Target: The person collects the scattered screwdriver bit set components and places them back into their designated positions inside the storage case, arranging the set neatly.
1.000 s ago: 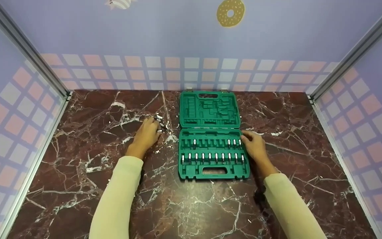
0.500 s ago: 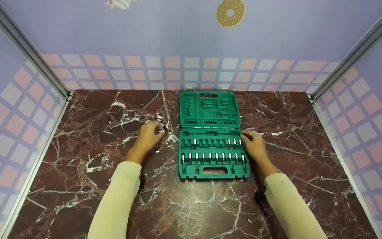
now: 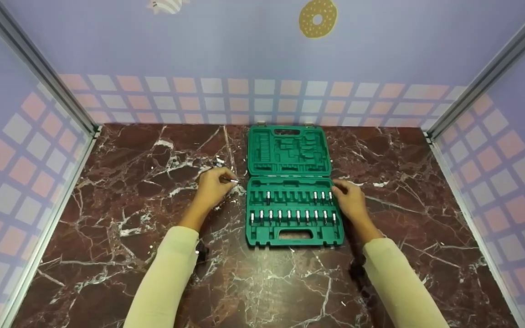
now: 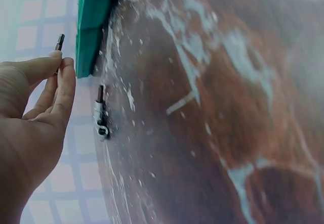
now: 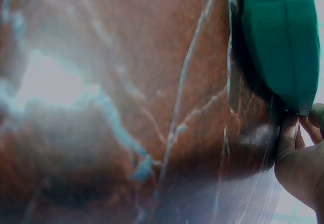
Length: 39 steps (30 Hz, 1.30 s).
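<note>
My left hand (image 3: 213,187) holds a small driver bit (image 4: 60,42) between thumb and fingertips, left of the green tool case (image 3: 267,233). The bit's dark tip sticks up past the thumb in the left wrist view, and a bright silver end shows in the head view. The case lies unfolded, with several silver-and-dark bits (image 3: 289,215) filling its front row and a few in the row behind. My right hand (image 3: 351,199) grips the case's right edge near the hinge; in the right wrist view, its fingers (image 5: 287,133) pinch the corner.
A small silver-and-black jointed piece (image 4: 101,114) lies on the marble-patterned table (image 3: 107,273) beyond my left hand. The case lid (image 3: 288,148) lies folded back toward the rear wall (image 3: 262,50). Patterned side walls flank the table.
My left hand has lifted the bit from beside the jointed piece and carried it right, toward the case. My right hand has stayed at the case's edge.
</note>
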Each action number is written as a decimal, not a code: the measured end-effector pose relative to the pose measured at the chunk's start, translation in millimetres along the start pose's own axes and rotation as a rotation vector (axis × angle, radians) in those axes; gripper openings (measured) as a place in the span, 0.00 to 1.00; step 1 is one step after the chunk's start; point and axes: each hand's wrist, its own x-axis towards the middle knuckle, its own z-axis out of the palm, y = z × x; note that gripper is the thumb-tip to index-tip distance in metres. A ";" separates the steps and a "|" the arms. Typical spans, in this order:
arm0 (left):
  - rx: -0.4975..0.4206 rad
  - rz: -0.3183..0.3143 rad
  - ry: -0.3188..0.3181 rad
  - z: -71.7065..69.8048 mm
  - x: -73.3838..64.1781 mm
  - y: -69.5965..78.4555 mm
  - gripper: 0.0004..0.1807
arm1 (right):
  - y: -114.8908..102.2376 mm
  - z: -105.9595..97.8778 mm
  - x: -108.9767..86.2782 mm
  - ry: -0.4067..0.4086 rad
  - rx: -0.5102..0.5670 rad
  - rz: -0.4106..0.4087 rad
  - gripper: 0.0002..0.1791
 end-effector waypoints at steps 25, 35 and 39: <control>-0.063 0.027 -0.189 29.4 -2.3 46.5 0.09 | 1.1 0.0 0.1 0.018 -0.016 -0.040 0.18; -0.054 0.030 -0.289 52.1 2.5 72.5 0.10 | 0.2 0.2 0.7 0.018 -0.006 -0.042 0.18; -0.058 0.052 -0.321 62.6 4.5 81.1 0.09 | 0.4 -0.6 -0.2 0.008 -0.002 -0.026 0.18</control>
